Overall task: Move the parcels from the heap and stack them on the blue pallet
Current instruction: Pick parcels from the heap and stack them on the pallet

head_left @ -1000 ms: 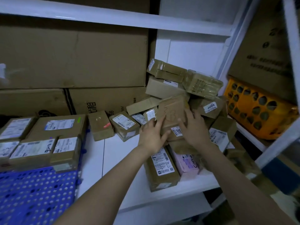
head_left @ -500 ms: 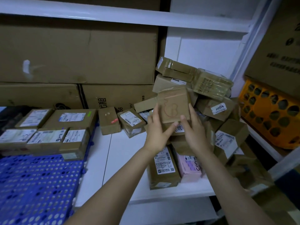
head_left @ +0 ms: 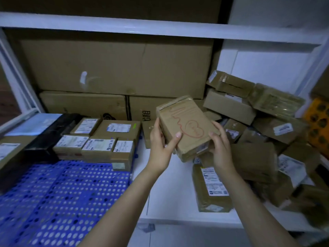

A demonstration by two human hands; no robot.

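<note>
I hold a brown parcel (head_left: 187, 127) with a red line drawing on its top, lifted above the white shelf. My left hand (head_left: 161, 145) grips its left side, thumb on top. My right hand (head_left: 220, 147) grips its right near corner. The heap of brown parcels (head_left: 258, 125) lies on the right, against the back wall. The blue perforated pallet (head_left: 58, 198) fills the lower left. A row of labelled parcels (head_left: 99, 141) is stacked along the pallet's far edge.
Large cardboard cartons (head_left: 115, 68) stand along the back of the shelf. A black box (head_left: 44, 139) lies at the pallet's far left. A yellow perforated crate (head_left: 318, 125) sits at the right edge. A long labelled parcel (head_left: 211, 188) lies near the white shelf's front edge (head_left: 178, 221).
Both hands have lifted the parcel off the heap and carried it left and up. The view has swung left, showing more of the pallet.
</note>
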